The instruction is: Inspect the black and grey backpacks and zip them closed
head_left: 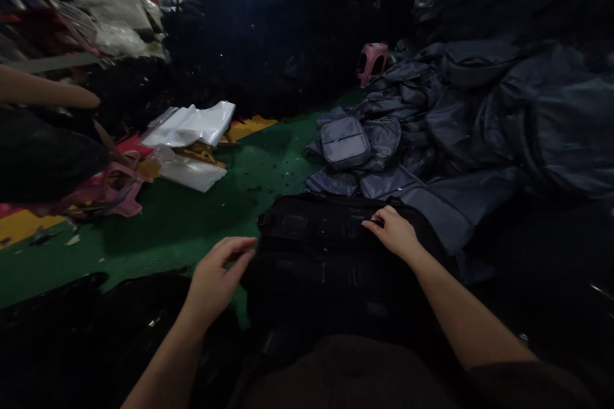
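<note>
A black fabric bag lies on the floor directly under the person's fingers, between the two hands, its long axis running roughly across the view from left to right; its near part fades into shadow, so its full outline and lower end are hard to make out. The right hand sits on the bag's far top edge, fingers close together and curled, with the fingertips at a small metal zipper pull; whether they are clamped on it cannot be told. The left hand is at the bag's left end, fingers loosely apart and curved, not clearly gripping anything. Beyond the right fingertips lies a heap of grey bags, and past the left fingers, on the green floor, lie white plastic sheets. Further left, well away from the person's hands, a co-worker's forearm is cut off by the frame edge, above a dark bag.
</note>
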Demonstrator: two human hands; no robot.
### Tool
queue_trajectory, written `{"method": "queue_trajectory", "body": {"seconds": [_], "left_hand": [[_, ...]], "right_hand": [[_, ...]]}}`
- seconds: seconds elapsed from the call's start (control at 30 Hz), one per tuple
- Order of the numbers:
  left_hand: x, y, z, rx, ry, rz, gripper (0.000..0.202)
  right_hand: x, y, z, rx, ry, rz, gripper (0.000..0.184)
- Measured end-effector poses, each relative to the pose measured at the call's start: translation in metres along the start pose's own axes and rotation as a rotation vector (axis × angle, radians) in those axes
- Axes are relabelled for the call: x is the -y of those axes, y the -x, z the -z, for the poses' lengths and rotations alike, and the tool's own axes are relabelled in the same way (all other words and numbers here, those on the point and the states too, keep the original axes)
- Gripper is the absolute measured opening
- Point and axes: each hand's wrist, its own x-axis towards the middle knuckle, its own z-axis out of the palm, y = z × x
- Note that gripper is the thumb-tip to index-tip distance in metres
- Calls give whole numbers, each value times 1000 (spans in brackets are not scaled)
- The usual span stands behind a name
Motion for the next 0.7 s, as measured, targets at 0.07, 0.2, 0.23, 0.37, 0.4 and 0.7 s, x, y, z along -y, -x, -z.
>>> {"method": "queue_trajectory", "body": {"seconds": [0.07,0.2,0.23,0.37,0.4,0.7], "left_hand": [[-27,4,-17,133,23,-125,21],[-67,6,-57,428,-36,-427,20],[-73,6,-67,471,-105,-485,21],[-79,2,-96,524,-365,-556,21],[-78,2,-100,528,-384,-556,18],[-62,22,-115,364,-300,-628,17]], "right_hand": [[2,1,2,-5,-8,-6,34],[1,4,5,-17,-26,-14,34],[0,5,5,-18,-28,-19,34],[-4,8,6,-37,-36,-28,35],[-5,9,7,-43,-41,-27,35],[-11,12,6,-42,-33,-52,35]]}}
